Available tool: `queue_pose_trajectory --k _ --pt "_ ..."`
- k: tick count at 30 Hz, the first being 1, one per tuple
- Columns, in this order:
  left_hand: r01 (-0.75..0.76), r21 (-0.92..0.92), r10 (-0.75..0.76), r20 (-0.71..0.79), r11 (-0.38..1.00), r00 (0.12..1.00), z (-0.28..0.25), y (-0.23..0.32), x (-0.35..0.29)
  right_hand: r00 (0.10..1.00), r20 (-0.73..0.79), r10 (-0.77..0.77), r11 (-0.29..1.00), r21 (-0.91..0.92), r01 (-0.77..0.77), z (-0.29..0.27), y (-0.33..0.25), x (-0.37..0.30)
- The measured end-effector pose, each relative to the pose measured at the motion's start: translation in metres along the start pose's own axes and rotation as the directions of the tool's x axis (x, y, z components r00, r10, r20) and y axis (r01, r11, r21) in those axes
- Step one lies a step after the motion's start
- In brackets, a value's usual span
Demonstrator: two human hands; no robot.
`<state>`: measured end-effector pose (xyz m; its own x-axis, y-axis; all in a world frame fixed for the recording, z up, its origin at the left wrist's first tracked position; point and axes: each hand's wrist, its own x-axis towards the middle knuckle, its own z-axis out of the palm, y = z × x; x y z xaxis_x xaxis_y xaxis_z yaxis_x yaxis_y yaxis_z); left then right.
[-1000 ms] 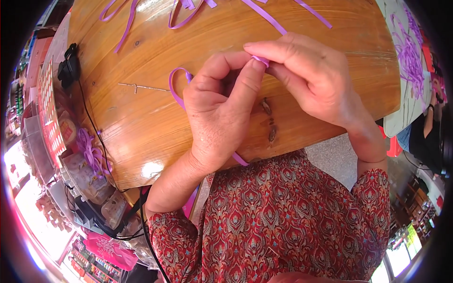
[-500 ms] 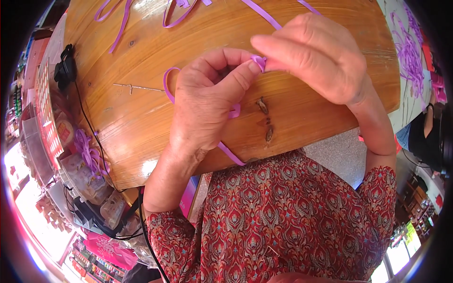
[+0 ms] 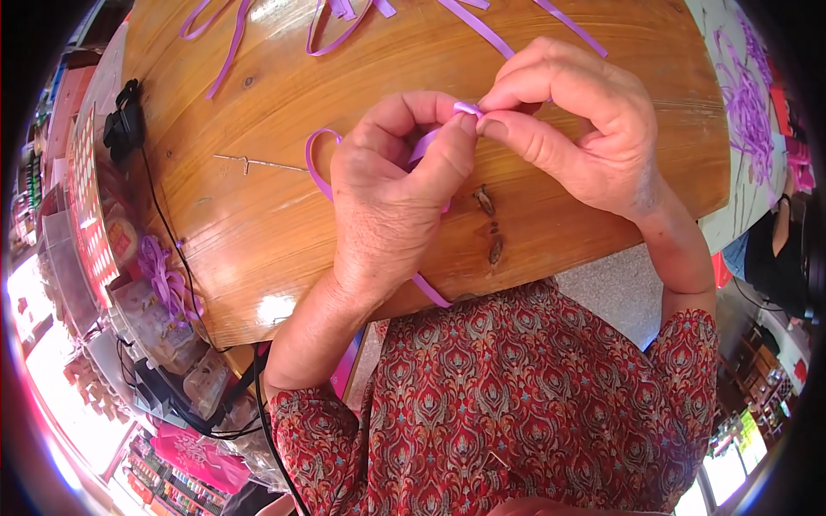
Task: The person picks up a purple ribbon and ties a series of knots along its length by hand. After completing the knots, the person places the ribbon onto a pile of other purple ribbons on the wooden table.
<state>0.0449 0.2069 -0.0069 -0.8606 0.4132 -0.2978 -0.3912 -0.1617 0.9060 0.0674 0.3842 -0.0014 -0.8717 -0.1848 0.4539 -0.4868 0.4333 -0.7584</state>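
A narrow purple ribbon (image 3: 467, 108) is pinched between my two hands above the wooden table (image 3: 258, 206). My left hand (image 3: 396, 172) grips it between thumb and forefinger, the other fingers curled underneath. One loop of the ribbon stands out beside the left hand, and a tail hangs down past the wrist to the table's near edge. With thumb and fingertips, my right hand (image 3: 576, 120) holds the ribbon's small folded part close to the left thumb tip. Whether that part is knotted I cannot make out. Left of the hands, a thin metal hook tool (image 3: 258, 162) lies on the wood.
More purple ribbon pieces (image 3: 348, 34) lie along the far side. A black adapter (image 3: 125, 120) with a cable rests at the table's left. Ribbon bundles sit among plastic containers (image 3: 163, 322) at left and on a white surface (image 3: 718, 228) at right.
My right hand has turned, its thumb now pressed to the ribbon beside the left thumb instead of raised fingers. The left hand has shifted slightly right.
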Motion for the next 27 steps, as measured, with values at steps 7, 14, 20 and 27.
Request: queue_pose_trajectory --k 7,14,20,27 --pt "-0.014 -0.027 0.015 0.043 1.000 0.999 -0.001 0.001 -0.002 0.927 0.058 0.371 0.882 0.290 -0.372 0.001 -0.010 -0.002" --pt "0.022 -0.360 0.054 0.200 0.933 0.978 -0.008 -0.006 0.003 0.784 0.218 0.582 0.495 0.670 -0.553 0.006 -0.008 -0.001" --pt "0.096 -0.480 0.060 0.300 0.872 0.952 -0.010 -0.011 0.006 0.791 0.308 0.529 0.368 0.756 -0.541 0.005 -0.004 -0.003" --pt "0.092 -0.522 0.132 0.375 0.848 0.917 -0.012 -0.016 0.010 0.794 0.323 0.515 0.351 0.766 -0.539 0.005 -0.004 -0.003"
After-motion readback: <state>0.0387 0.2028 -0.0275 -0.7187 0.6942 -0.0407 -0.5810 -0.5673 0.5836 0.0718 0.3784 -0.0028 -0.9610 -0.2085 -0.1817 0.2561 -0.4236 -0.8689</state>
